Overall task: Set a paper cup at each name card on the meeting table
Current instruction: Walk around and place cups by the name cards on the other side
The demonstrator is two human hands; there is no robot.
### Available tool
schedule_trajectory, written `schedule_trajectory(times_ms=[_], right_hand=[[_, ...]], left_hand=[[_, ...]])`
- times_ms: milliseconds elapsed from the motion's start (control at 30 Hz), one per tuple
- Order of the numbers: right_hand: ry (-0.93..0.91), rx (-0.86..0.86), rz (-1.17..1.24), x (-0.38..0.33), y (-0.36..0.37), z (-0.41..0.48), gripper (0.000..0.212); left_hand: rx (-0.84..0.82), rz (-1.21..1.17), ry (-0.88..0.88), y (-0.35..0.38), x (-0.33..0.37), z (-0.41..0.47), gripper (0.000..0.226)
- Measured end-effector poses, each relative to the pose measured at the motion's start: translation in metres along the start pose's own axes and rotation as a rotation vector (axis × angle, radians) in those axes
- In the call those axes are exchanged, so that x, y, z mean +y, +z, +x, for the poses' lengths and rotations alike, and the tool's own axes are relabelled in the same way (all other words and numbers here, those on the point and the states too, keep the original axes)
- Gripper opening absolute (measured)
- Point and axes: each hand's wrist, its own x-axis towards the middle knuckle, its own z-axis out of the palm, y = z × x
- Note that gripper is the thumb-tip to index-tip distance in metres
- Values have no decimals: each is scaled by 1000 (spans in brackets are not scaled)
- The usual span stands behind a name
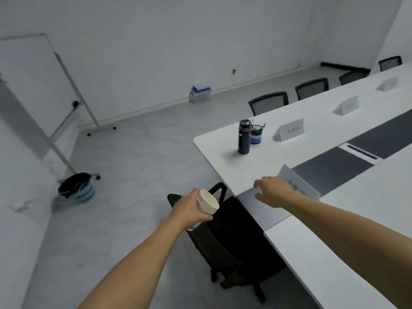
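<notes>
Cups (208,201), stacked, sit gripped in my left hand (189,208); my right hand (273,191), fingers curled, rests at the table (334,253) edge beside a name card (298,184).

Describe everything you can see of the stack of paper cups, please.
The stack of cream-white paper cups is several nested cups, rims showing as close rings. It lies tilted sideways, open mouths pointing right and toward the camera. The left hand grips it around the walls, in the air above the black chair, not touching the white meeting table.
</notes>
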Motion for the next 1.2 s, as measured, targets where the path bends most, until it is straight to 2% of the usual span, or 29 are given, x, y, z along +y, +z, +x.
schedule_trajectory(times_ms=[267, 433, 633, 1000, 1200], right_hand=[[105, -25, 195, 81, -5, 58, 41], [213, -40, 538, 96, -7, 98, 28], [299, -84, 1015, 97, -21, 137, 31], [366, -100, 1115, 127, -24, 195, 11], [433, -139, 1109, 160, -8, 211, 2]], left_hand=[[-82, -23, 104, 44, 56, 104, 78], [-119, -64, 135, 54, 75, 154, 70], [-92, -78, 218, 50, 94, 208, 73], [-137, -164, 244, 72, 114, 284, 73], [-167, -104, 256, 99, 127, 309, 69]])
